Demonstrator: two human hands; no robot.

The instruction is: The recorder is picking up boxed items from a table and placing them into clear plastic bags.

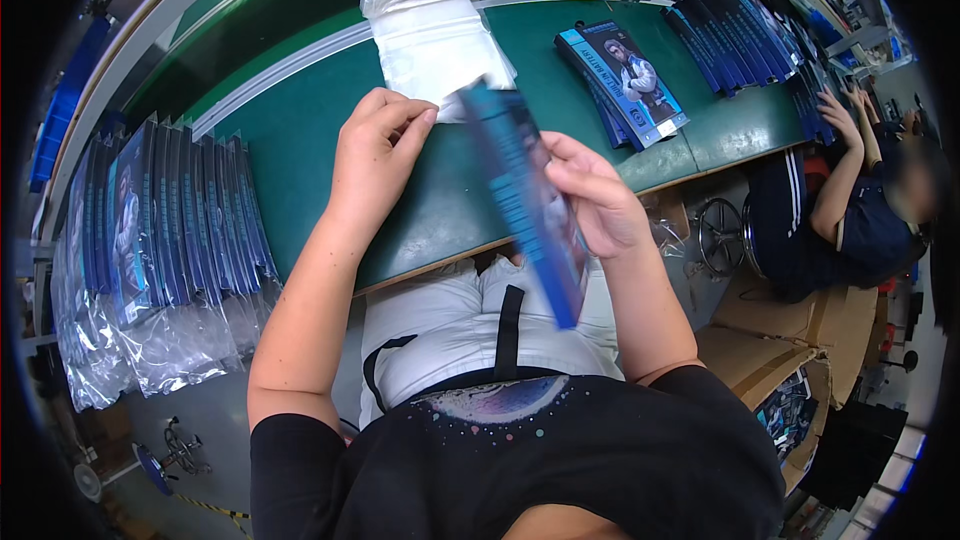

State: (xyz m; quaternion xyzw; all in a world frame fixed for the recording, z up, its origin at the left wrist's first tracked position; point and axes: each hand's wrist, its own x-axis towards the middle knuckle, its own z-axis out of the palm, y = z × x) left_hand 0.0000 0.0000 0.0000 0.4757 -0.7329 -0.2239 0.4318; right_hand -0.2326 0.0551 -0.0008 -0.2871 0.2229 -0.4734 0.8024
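Observation:
My right hand (600, 195) grips a slim dark blue retail box (530, 205) by its side, thumb on the front. The box is tilted over the table's near edge and smeared by motion. My left hand (380, 145) is closed in a pinch at the near corner of a clear plastic bag (440, 55), which lies on a pile of such bags. To the right, another printed box (630, 80) with a figure on its front lies on top of at least one more.
Many bagged boxes (165, 220) stand in a row at the left of the green table (310, 110). More boxes (735, 35) lean at the far right. A person (850, 200) works there. An open carton (790, 390) stands on the floor at my right.

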